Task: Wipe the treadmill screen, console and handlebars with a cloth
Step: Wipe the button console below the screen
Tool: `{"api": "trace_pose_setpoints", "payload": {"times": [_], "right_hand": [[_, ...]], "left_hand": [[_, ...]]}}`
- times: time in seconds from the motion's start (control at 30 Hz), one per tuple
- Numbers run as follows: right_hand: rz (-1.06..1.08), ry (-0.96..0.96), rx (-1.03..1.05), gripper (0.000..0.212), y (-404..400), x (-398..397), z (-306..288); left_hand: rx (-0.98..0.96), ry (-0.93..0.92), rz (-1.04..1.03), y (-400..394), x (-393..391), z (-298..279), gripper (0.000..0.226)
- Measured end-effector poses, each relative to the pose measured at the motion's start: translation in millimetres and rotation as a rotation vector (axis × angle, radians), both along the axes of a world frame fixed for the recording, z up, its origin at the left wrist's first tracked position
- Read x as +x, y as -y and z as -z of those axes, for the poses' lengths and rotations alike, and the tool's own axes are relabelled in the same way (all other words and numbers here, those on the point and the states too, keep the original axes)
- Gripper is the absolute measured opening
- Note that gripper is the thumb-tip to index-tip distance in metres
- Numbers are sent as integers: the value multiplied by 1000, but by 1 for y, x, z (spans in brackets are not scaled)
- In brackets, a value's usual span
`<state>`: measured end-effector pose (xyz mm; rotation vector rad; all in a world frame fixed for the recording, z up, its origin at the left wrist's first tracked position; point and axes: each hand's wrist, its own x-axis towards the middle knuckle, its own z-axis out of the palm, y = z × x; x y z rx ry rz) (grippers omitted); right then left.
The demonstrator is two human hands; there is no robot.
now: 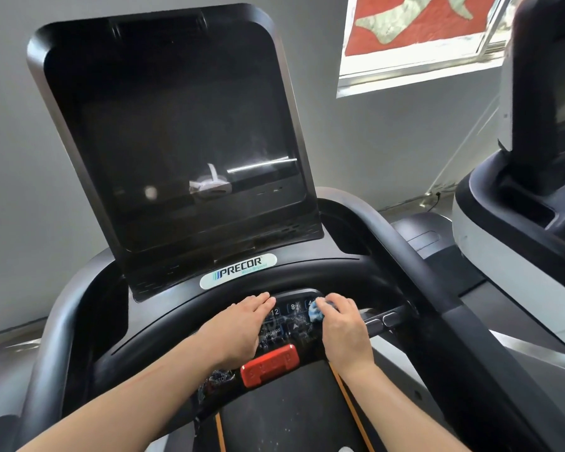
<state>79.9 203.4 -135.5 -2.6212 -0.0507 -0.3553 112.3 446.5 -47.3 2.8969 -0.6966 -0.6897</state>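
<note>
Head cam: right hand (344,327) has its grip bunched round a blue cloth (315,313) on the treadmill console (294,324), left hand (238,327) resting flat beside it.

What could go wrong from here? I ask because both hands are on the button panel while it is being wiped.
The left hand lies flat on the control panel, and the right hand rubs the blue cloth over the numbered keys, so a button might get pressed by accident. The red stop bar sits just below both wrists and could be knocked.
</note>
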Motion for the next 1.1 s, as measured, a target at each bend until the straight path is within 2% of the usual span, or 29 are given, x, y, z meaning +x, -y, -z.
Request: {"api": "trace_pose_setpoints", "payload": {"times": [0.13, 0.27, 0.47, 0.63, 0.8, 0.97, 1.1], "right_hand": [[0, -78, 47, 66, 3, -37, 12], [18, -13, 117, 42, 3, 0, -3], [48, 11, 159, 41, 1, -37, 6], [88, 1, 162, 31, 10, -9, 2], [43, 8, 122, 31, 4, -53, 12], [87, 34, 126, 30, 9, -9, 0], [55, -24, 143, 38, 2, -56, 21]], "left_hand": [[-9, -4, -1, 2, -1, -2, 81], [-19, -3, -8, 2, 0, -3, 81], [-39, -15, -23, 0, -2, -3, 82], [-17, -6, -10, 0, 0, -1, 80], [-16, -7, -15, 2, -2, -3, 80], [2, 6, -3, 3, -3, -5, 81], [3, 7, -1, 3, -3, -5, 80]]}}
